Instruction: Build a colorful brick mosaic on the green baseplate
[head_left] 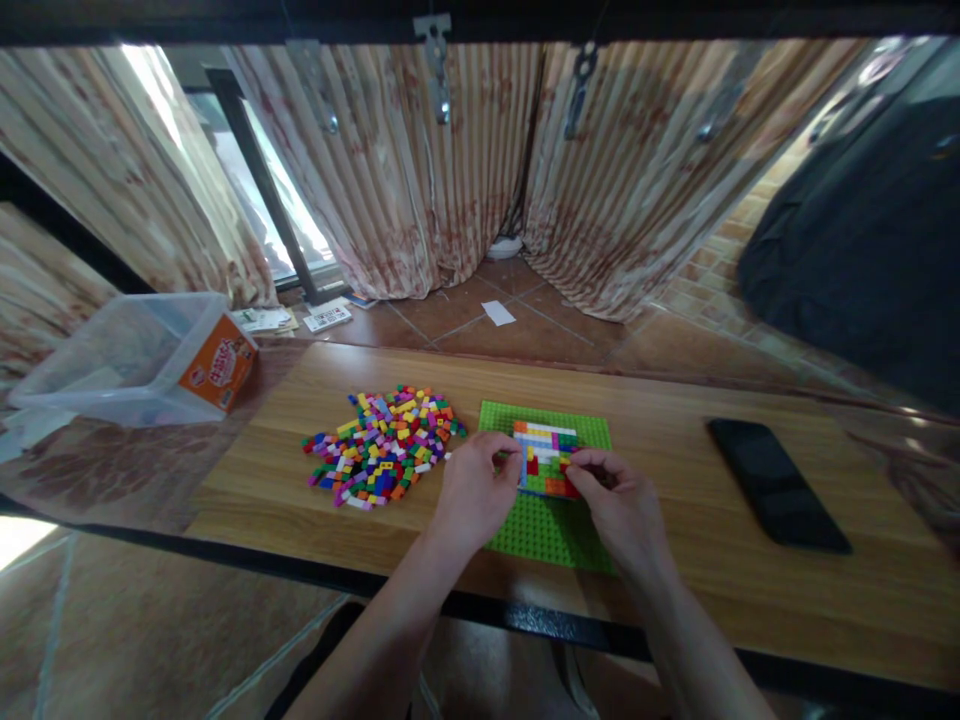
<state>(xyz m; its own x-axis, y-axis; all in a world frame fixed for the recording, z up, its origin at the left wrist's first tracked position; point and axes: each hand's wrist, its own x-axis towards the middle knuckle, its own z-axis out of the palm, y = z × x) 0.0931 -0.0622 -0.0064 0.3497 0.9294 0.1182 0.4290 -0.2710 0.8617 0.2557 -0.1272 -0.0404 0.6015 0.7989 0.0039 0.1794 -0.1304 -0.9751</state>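
A green studded baseplate lies on the wooden table in front of me. On its middle sits a flat, roughly rectangular build of toy bricks, in white, orange, red, green, blue and other colours. My left hand is at the build's left edge, thumb and fingers curled together. At its right edge, my right hand is closed, thumb and forefinger pinched against the bricks. Anything between either hand's fingertips is too small or hidden to name. Both hands cover parts of the baseplate.
Left of the baseplate, a loose pile of small coloured bricks spreads over the table. A black phone lies at the right. Beyond the table's left end, a clear plastic bin with an orange label stands on the floor.
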